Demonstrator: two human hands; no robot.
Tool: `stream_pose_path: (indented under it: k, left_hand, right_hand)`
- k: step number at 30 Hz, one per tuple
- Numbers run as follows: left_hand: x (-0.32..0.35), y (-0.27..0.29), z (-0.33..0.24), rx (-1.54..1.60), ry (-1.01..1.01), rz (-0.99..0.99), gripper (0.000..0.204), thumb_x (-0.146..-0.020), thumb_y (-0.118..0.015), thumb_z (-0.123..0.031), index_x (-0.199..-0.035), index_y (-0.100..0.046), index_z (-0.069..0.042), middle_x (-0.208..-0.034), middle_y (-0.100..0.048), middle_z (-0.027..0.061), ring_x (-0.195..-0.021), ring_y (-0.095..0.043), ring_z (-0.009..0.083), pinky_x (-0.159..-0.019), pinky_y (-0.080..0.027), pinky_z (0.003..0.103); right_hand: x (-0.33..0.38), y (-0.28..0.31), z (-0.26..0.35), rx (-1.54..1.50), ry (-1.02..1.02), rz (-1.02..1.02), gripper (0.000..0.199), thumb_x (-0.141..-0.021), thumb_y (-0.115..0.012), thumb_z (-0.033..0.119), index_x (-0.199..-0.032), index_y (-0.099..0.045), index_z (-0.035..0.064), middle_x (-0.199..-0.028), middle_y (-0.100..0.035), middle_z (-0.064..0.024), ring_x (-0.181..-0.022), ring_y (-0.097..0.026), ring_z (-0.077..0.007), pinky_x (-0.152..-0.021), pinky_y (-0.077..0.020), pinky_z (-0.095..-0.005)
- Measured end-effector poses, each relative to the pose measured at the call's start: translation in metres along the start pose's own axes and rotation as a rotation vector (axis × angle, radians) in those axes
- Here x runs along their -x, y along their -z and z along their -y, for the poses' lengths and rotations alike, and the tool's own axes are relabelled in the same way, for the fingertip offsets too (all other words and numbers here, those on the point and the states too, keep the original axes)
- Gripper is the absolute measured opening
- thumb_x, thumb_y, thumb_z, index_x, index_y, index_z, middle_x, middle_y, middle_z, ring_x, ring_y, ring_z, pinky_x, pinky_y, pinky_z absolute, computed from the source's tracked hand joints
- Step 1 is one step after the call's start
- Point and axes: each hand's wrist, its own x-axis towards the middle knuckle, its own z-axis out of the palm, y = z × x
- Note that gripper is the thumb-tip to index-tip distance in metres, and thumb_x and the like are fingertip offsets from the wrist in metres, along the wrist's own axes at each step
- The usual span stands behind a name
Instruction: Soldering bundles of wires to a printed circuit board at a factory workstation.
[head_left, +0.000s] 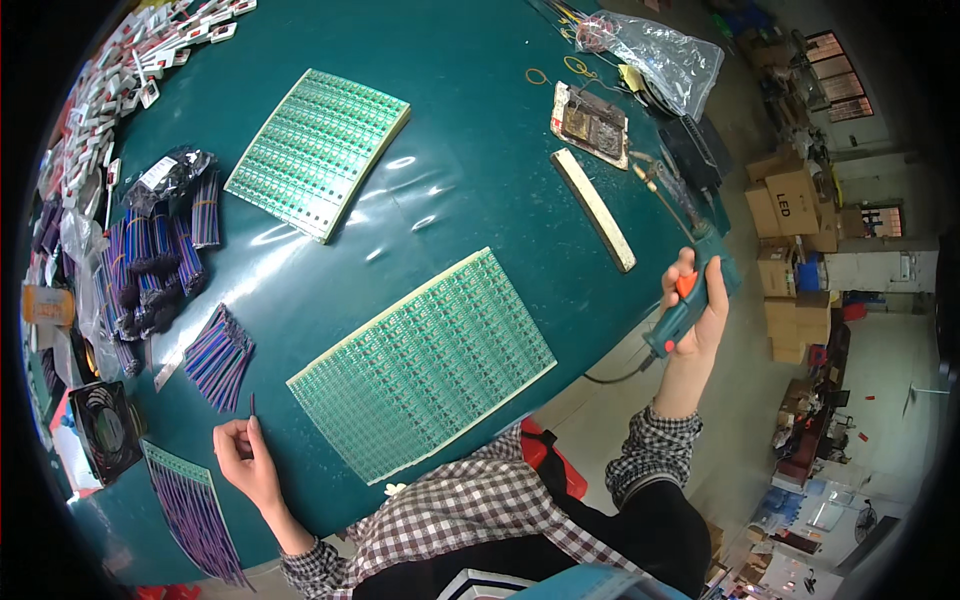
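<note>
Plainly, the green worktop (470,200) is the largest thing here, and on it, nearest the person's body, lies a broad circuit-board panel (425,370). Beyond that panel sits a stack of green boards (318,150). Left of the panel, a narrow wired strip (193,510) trails purple wires toward the person. To the panel's right, clear of it, the right hand (709,315) has its fingers wrapped around a teal soldering gun (676,326), raised above the worktop's edge. Loose cut wires (220,360) lie fanned out left of the panel. Just beside the panel's left corner, the left hand (248,465) has its fingers pinched together on what appears, at this small scale, to be a short dark wire (252,403).
</note>
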Motion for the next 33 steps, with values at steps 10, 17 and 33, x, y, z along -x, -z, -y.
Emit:
stream_pose_path:
  k: [10, 17, 33]
  left_hand:
    - [-0.002, 0.003, -0.004, 0.019, -0.010, 0.035, 0.016, -0.092, -0.068, -0.006, -0.082, -0.057, -0.001, -0.076, -0.048, -0.0004, -0.063, -0.038, 0.0077, -0.056, -0.032, 0.023]
    - [-0.004, 0.007, -0.013, 0.069, 0.046, 0.048, 0.015, -0.092, -0.067, -0.004, -0.083, -0.056, -0.001, -0.077, -0.048, 0.0006, -0.064, -0.038, 0.0096, -0.060, -0.033, 0.025]
    - [-0.005, 0.015, -0.018, 0.062, -0.091, 0.160, 0.016, -0.080, -0.074, 0.002, -0.082, -0.059, 0.000, -0.082, -0.055, 0.0081, -0.076, -0.054, 0.0217, -0.070, -0.046, 0.032]
  right_hand:
    - [-0.058, -0.026, -0.032, 0.842, 0.657, -0.415, 0.030, -0.094, -0.069, 0.014, -0.115, -0.064, -0.0068, -0.101, -0.070, -0.0145, -0.090, -0.073, -0.0243, -0.066, -0.0628, -0.0323]
    - [-0.050, -0.029, -0.029, 0.892, 0.607, -0.454, 0.036, -0.089, -0.075, 0.014, -0.115, -0.065, -0.0079, -0.101, -0.070, -0.0160, -0.088, -0.073, -0.0260, -0.068, -0.0619, -0.0336]
    - [0.068, -0.041, -0.112, 0.222, 0.012, 0.346, 0.054, -0.094, -0.067, 0.036, -0.122, -0.049, -0.0057, -0.100, -0.060, -0.0141, -0.093, -0.066, -0.0315, -0.056, -0.0608, -0.0327]
